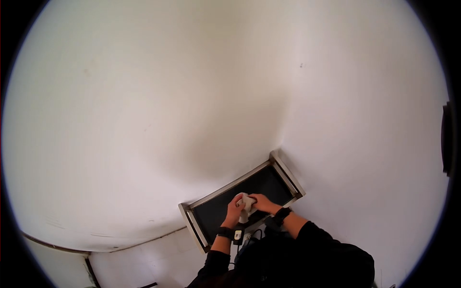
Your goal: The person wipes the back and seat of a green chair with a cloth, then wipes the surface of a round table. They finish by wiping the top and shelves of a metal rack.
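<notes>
A whitish, crumpled cloth [247, 207] is bunched between both hands, with one end hanging down. My left hand [234, 211] closes around its left side. From the right, my right hand [263, 202] grips the cloth's upper edge with bent fingers. Below the hands lies the black top of a small framed stand [211, 213]. The cloth appears to be held above this surface, though its exact height cannot be told. Dark bands circle both wrists.
Two pale walls [144, 96] meet in a corner behind the stand. Its raised end rails [288, 175] stand at left and right. A small dark box with a cable [238, 236] hangs near my body. A dark object [446, 139] is at the far right.
</notes>
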{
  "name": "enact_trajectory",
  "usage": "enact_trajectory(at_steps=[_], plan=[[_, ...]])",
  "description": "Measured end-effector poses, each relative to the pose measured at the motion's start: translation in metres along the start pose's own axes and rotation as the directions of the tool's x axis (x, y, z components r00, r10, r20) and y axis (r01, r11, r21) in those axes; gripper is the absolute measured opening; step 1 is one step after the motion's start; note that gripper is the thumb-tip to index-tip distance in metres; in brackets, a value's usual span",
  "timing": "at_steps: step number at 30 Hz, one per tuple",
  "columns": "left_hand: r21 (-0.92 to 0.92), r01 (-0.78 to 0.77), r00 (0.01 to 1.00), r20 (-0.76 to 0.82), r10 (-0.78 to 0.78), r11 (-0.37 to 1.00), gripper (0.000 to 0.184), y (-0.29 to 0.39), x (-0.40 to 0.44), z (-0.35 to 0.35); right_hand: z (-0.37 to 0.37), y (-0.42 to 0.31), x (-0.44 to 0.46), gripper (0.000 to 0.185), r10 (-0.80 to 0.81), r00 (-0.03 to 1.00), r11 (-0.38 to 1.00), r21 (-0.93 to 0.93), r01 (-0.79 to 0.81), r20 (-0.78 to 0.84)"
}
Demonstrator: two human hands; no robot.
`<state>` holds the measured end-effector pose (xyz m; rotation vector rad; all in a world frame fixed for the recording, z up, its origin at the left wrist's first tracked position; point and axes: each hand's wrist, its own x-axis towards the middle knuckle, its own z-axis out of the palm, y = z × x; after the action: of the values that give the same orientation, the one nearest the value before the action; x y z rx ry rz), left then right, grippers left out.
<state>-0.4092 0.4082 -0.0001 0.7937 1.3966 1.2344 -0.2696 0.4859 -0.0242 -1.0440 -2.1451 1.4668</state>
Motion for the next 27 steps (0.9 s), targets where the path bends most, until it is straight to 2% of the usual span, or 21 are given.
enact_trajectory(at_steps=[3,5,6,8,9,10,12,15,16,18,19,20,21,22,23,24,25,27], plan=[[-0.065,0.009,0.996,0.089,-0.003,0.998,0.038,-0.013,0.025,0.035,-0.049,0.020,-0.001,0.031,0.055,0.997,0.998,-0.027,-0.054,0.046],[0.059,0.124,0.985,0.113,-0.130,0.991,0.039,0.009,0.032,0.065,-0.082,0.032,-0.005,0.023,0.028,0.997,0.986,-0.160,-0.038,-0.069],[0.051,0.123,0.986,0.106,-0.128,0.991,0.039,0.003,0.041,0.076,-0.097,0.037,-0.008,0.023,0.025,0.998,0.985,-0.166,-0.035,-0.060],[0.327,-0.014,0.989,0.143,-0.035,0.945,0.041,-0.012,0.059,0.094,-0.122,0.044,-0.014,0.018,-0.045,0.972,0.957,-0.290,-0.024,-0.230],[0.317,-0.006,0.991,0.132,-0.038,0.948,0.041,-0.009,0.065,0.104,-0.133,0.043,-0.016,0.015,-0.037,0.959,0.961,-0.274,-0.044,-0.281],[0.361,-0.020,0.988,0.150,-0.037,0.932,0.040,-0.001,0.073,0.115,-0.140,0.044,-0.017,0.015,-0.034,0.963,0.959,-0.279,-0.043,-0.266],[0.387,-0.027,0.987,0.156,-0.036,0.922,0.039,0.000,0.087,0.134,-0.152,0.046,-0.018,0.014,-0.056,0.889,0.968,-0.244,-0.064,-0.454],[0.391,-0.353,0.935,0.109,0.338,0.850,0.042,-0.009,0.105,0.165,-0.162,0.055,-0.020,0.016,-0.090,0.843,0.956,-0.282,-0.075,-0.531],[0.382,-0.342,0.939,0.093,0.332,0.859,0.042,-0.015,0.108,0.174,-0.163,0.060,-0.023,0.017,-0.113,0.811,0.952,-0.295,-0.077,-0.574],[0.544,-0.440,0.898,0.271,0.346,0.715,0.043,-0.032,0.120,0.187,-0.154,0.084,-0.033,0.020,-0.041,0.832,0.951,-0.277,-0.137,-0.553],[0.591,-0.443,0.891,0.375,0.256,0.674,0.042,-0.046,0.121,0.190,-0.146,0.095,-0.039,0.021,-0.020,0.855,0.930,-0.323,-0.175,-0.519],[0.589,-0.437,0.894,0.366,0.257,0.680,0.042,-0.060,0.124,0.194,-0.142,0.107,-0.045,0.023,0.008,0.874,0.904,-0.369,-0.214,-0.487],[0.601,-0.514,0.846,0.475,0.244,0.612,0.043,-0.068,0.124,0.196,-0.140,0.110,-0.052,0.032,0.061,0.910,0.926,-0.317,-0.205,-0.411],[0.596,-0.592,0.785,0.580,0.219,0.542,0.043,-0.076,0.121,0.199,-0.137,0.112,-0.060,0.032,0.071,0.912,0.924,-0.317,-0.213,-0.405],[0.594,-0.587,0.787,0.577,0.218,0.549,0.043,-0.083,0.122,0.201,-0.135,0.114,-0.065,0.036,0.078,0.918,0.931,-0.302,-0.207,-0.390],[0.638,-0.609,0.772,0.614,0.166,0.471,0.049,-0.084,0.121,0.201,-0.131,0.113,-0.069,0.040,0.086,0.923,0.937,-0.284,-0.203,-0.376],[0.671,-0.631,0.755,0.647,0.109,0.390,0.055,-0.085,0.120,0.201,-0.125,0.116,-0.073,0.042,0.006,0.913,0.938,-0.314,-0.147,-0.409],[0.685,-0.601,0.767,0.639,0.056,0.412,0.055,-0.074,0.120,0.201,-0.120,0.115,-0.071,0.042,0.048,0.910,0.942,-0.284,-0.178,-0.411]])
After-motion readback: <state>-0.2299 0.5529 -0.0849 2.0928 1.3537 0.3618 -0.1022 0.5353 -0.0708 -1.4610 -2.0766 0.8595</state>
